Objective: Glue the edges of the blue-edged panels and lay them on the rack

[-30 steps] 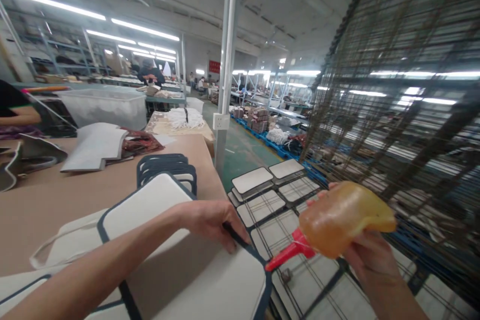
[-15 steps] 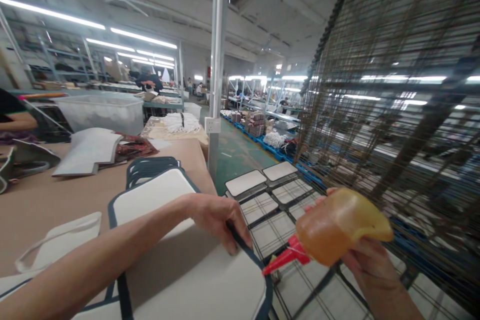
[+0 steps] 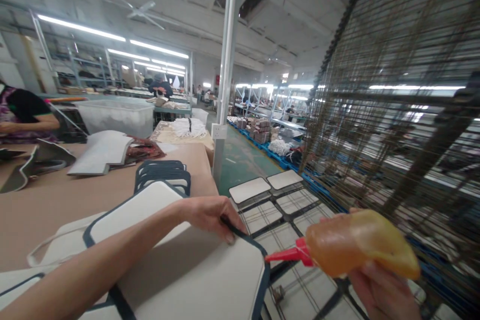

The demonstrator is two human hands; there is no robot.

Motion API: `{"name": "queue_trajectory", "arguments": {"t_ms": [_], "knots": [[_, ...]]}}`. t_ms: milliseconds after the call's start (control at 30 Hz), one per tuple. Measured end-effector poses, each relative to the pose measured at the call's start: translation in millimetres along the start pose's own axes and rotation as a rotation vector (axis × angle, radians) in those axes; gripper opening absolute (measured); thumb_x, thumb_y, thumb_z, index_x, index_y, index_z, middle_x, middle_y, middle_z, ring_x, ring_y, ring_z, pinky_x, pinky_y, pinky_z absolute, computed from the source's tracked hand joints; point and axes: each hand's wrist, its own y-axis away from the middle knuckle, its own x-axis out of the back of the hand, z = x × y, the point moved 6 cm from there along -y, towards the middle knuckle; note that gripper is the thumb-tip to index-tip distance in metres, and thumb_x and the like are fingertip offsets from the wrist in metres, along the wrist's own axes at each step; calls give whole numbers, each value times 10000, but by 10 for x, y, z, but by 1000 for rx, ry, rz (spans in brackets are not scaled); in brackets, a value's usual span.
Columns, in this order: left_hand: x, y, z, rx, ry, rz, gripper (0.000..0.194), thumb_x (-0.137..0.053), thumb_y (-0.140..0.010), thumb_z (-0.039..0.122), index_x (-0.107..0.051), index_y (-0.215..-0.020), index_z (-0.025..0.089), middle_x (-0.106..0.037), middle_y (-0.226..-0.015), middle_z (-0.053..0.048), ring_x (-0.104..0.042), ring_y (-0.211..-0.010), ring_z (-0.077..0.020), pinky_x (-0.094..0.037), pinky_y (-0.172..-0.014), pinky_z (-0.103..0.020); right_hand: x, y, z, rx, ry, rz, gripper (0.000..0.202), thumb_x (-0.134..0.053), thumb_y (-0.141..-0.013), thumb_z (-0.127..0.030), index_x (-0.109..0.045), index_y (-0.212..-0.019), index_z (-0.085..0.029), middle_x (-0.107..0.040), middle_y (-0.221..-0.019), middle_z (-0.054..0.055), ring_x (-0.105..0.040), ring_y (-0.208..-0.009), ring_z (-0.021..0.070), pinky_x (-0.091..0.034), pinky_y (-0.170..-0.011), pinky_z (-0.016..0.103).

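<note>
My left hand (image 3: 214, 216) pinches the dark-edged rim of a white rounded panel (image 3: 195, 275) by its upper right side. Fingers of my right hand (image 3: 378, 280) wrap round a squeeze bottle (image 3: 348, 242) of amber liquid, tipped on its side. Its red nozzle (image 3: 287, 255) points left, with the tip at the panel's dark edge near the right corner. Beneath my left forearm lies another white panel with a dark border (image 3: 135, 212). The bottle hides part of my right hand.
Dark-edged pieces (image 3: 163, 175) are stacked on the brown table (image 3: 191, 160). White panels (image 3: 249, 190) lie on a wire rack at right, beneath raised wire racks (image 3: 375, 75). A metal post (image 3: 228, 50) stands ahead. A person (image 3: 28, 112) is at far left.
The view has shifted left. The bottle has tilted closer to level, and its nozzle tip has moved up along the panel's edge. My left hand keeps its hold on the panel.
</note>
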Motion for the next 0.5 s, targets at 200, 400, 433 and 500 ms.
{"name": "queue_trajectory", "arguments": {"t_ms": [200,400,433,500], "knots": [[42,74,-28,6,9,74,463,-649,-784,437,-693,-1080,83,-716,-886,-49,-623,-794,-176,-467,-699,-179,-113,70,0,-15,-7,37,693,-794,-594,-275,-529,-1226,-380,-655,-1151,-17,-623,-1029,263,-527,-890,387],[66,135,-39,27,53,107,469,-649,-776,444,-697,-1051,68,-687,-857,-49,-588,-759,-168,-441,-685,-187,-242,89,-13,-6,23,65,731,-806,-559,-305,-523,-1232,-357,-644,-1169,-5,-611,-1048,271,-524,-891,390],[67,144,-40,31,66,102,476,-646,-777,450,-695,-1055,66,-682,-858,-51,-582,-756,-168,-438,-682,-191,-255,104,-6,-20,26,79,722,-797,-572,-317,-515,-1233,-378,-640,-1174,-18,-606,-1058,268,-522,-896,391],[72,164,-39,37,73,93,487,-641,-781,454,-689,-1069,63,-672,-840,-48,-566,-730,-159,-426,-657,-190,-295,136,0,-36,32,82,725,-795,-572,-324,-509,-1234,-396,-641,-1167,-24,-608,-1054,274,-526,-891,402]]}}
